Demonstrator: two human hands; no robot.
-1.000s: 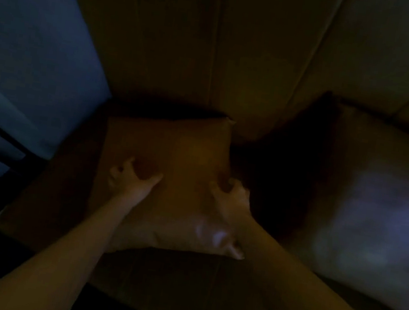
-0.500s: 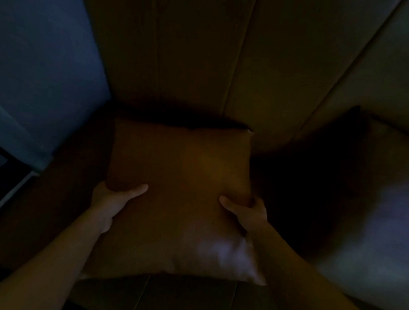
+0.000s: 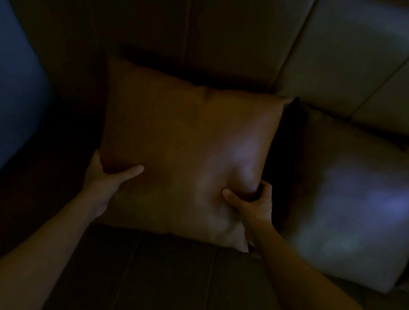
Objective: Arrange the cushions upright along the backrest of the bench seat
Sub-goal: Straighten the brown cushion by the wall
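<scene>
The scene is very dark. A square brown cushion [image 3: 186,147] leans with its top edge against the padded backrest [image 3: 216,25] of the bench seat [image 3: 172,281]. My left hand [image 3: 105,180] grips its lower left edge, thumb on the front. My right hand [image 3: 251,203] pinches its lower right side, denting the cover. A second cushion [image 3: 364,203], with a pale sheen on it, leans against the backrest just to the right, close beside the first.
A blue-grey wall [image 3: 5,90] closes off the bench's left end. The backrest is split by vertical seams, and the seat has seams running toward me. A dark gap lies between the two cushions.
The cushion has shifted right, closer to the second cushion, and away from the left wall. Both hands slid lower on its sides and still hold it.
</scene>
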